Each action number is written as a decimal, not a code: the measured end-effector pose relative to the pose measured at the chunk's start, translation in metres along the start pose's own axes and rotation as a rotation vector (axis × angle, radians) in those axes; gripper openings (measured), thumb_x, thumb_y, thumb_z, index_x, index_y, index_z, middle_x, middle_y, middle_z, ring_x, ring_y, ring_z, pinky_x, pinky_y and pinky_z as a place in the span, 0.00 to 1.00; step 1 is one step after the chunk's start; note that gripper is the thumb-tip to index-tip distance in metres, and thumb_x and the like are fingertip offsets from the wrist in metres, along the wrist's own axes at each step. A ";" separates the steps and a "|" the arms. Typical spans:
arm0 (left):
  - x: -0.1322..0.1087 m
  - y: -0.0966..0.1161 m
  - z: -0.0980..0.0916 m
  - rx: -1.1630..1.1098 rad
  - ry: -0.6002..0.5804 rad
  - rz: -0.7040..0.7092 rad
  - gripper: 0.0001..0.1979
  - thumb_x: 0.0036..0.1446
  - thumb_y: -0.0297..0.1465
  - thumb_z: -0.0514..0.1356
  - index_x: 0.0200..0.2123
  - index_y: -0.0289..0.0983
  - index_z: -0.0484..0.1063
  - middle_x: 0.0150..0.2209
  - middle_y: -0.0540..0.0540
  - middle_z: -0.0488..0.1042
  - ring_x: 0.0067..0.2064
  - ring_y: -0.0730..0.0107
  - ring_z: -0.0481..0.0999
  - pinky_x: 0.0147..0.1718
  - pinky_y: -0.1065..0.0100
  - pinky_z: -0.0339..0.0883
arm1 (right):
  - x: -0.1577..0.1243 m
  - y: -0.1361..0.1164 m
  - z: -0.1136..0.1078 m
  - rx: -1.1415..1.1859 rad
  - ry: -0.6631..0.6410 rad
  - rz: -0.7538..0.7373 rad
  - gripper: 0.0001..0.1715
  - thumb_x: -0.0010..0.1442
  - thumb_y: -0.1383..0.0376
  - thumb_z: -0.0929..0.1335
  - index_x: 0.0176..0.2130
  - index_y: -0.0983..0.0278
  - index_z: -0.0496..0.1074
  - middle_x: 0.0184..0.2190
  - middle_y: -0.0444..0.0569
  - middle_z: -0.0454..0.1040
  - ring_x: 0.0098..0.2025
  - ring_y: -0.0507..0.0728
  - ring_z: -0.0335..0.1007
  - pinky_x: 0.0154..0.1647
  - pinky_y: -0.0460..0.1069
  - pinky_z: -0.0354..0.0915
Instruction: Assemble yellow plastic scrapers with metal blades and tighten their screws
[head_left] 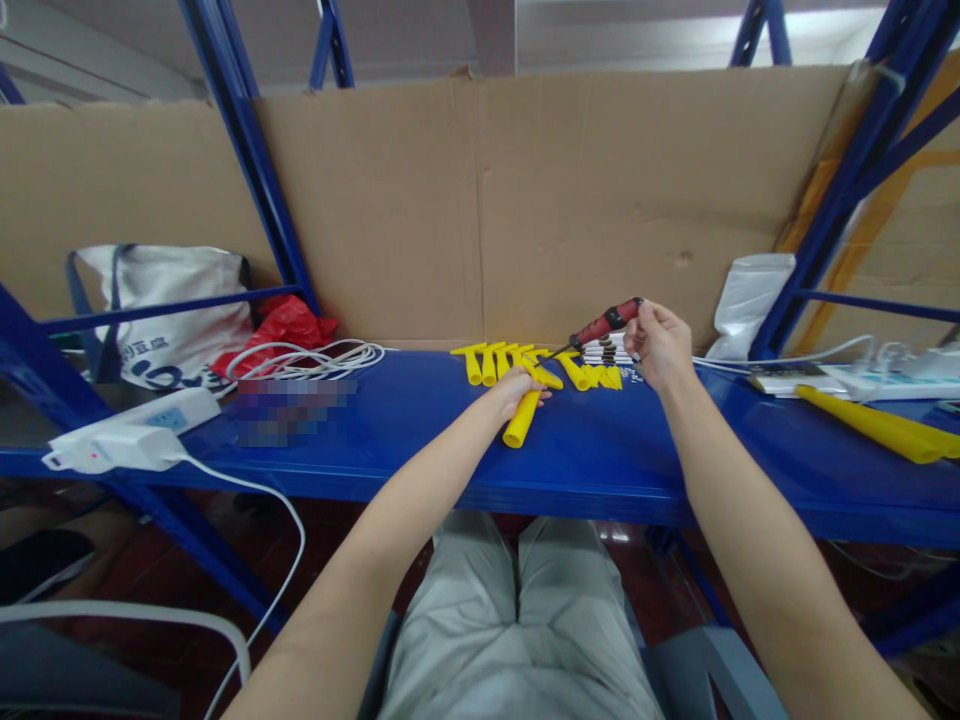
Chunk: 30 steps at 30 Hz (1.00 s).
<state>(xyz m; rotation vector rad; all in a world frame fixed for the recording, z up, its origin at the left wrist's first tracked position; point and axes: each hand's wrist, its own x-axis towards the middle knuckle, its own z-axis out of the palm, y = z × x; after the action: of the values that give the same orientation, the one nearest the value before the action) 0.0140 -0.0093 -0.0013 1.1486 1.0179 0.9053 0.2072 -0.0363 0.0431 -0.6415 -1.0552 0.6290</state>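
Observation:
My left hand (512,392) is closed around a yellow T-shaped plastic handle (523,420), whose round, tube-like end points toward me. With the fingers of my right hand (661,342) I pinch the back end of a red-and-black screwdriver (606,322). Its thin shaft slants down and left to the head of the yellow handle; whether the tip sits in a screw is too small to tell. Just beyond my left hand stands a row of similar yellow T-shaped pieces (474,368). Another yellow piece (576,373) and several small yellow parts (604,377) lie right of it.
The blue shelf (420,460) has a cardboard back wall (375,200). On the left are a power strip (135,425), a coiled white cable (315,358), a red plastic bag (277,330) and a cloth bag (180,310). A long yellow piece (877,425) and white pouch (750,300) are right.

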 end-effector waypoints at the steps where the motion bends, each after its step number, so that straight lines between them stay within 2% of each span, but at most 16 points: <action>1: 0.000 0.000 0.000 0.001 -0.002 -0.004 0.17 0.50 0.12 0.54 0.41 0.33 0.68 0.31 0.46 0.76 0.22 0.77 0.73 0.19 0.77 0.64 | 0.001 0.001 0.000 -0.007 0.010 -0.014 0.22 0.44 0.51 0.75 0.28 0.64 0.68 0.13 0.34 0.62 0.12 0.45 0.56 0.10 0.41 0.52; 4: -0.001 0.000 0.001 0.013 0.000 -0.007 0.17 0.50 0.12 0.54 0.41 0.33 0.68 0.31 0.47 0.76 0.21 0.79 0.73 0.19 0.78 0.64 | 0.003 0.004 -0.002 -0.033 0.044 -0.054 0.24 0.41 0.50 0.76 0.27 0.63 0.65 0.13 0.34 0.61 0.11 0.44 0.54 0.09 0.41 0.51; 8: -0.003 0.000 0.003 0.036 0.005 0.006 0.17 0.52 0.12 0.52 0.43 0.34 0.67 0.34 0.46 0.77 0.24 0.77 0.75 0.19 0.78 0.63 | 0.005 0.008 -0.006 -0.034 0.076 -0.033 0.27 0.41 0.49 0.75 0.25 0.61 0.61 0.13 0.33 0.58 0.11 0.44 0.53 0.08 0.41 0.49; 11: -0.003 0.000 0.003 0.042 0.005 0.008 0.17 0.52 0.13 0.51 0.43 0.33 0.67 0.35 0.44 0.77 0.26 0.75 0.76 0.19 0.77 0.64 | 0.005 0.008 -0.007 -0.032 0.088 -0.015 0.26 0.40 0.48 0.75 0.25 0.61 0.62 0.12 0.32 0.57 0.10 0.44 0.50 0.08 0.42 0.48; 15: 0.000 0.000 0.001 0.046 -0.012 0.012 0.17 0.51 0.12 0.52 0.42 0.31 0.69 0.35 0.43 0.77 0.26 0.75 0.76 0.21 0.76 0.65 | 0.004 0.006 -0.007 -0.027 0.023 0.005 0.23 0.44 0.47 0.74 0.27 0.62 0.67 0.11 0.33 0.56 0.10 0.45 0.51 0.09 0.42 0.49; 22: 0.000 0.001 0.001 0.037 -0.009 0.003 0.14 0.50 0.12 0.54 0.37 0.31 0.70 0.32 0.45 0.77 0.23 0.77 0.74 0.19 0.77 0.64 | 0.003 0.003 -0.005 -0.003 -0.064 -0.022 0.21 0.46 0.51 0.74 0.30 0.63 0.68 0.15 0.37 0.66 0.14 0.46 0.60 0.12 0.42 0.53; 26: -0.002 0.001 0.002 0.061 -0.005 -0.004 0.16 0.51 0.12 0.53 0.40 0.31 0.69 0.35 0.44 0.77 0.24 0.77 0.74 0.20 0.76 0.65 | 0.003 0.004 -0.004 -0.018 0.006 -0.058 0.22 0.43 0.52 0.75 0.28 0.62 0.64 0.14 0.35 0.62 0.12 0.45 0.55 0.10 0.41 0.50; 30: -0.002 0.001 0.003 0.085 0.001 -0.007 0.18 0.52 0.13 0.52 0.44 0.32 0.68 0.35 0.43 0.77 0.27 0.74 0.76 0.22 0.76 0.66 | 0.005 0.007 -0.005 -0.008 0.068 -0.023 0.24 0.44 0.53 0.75 0.26 0.61 0.59 0.13 0.33 0.59 0.11 0.44 0.54 0.08 0.40 0.48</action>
<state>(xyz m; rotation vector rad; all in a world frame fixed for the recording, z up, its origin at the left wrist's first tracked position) 0.0158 -0.0116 0.0003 1.2154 1.0695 0.8644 0.2128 -0.0293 0.0387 -0.6528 -1.0011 0.5798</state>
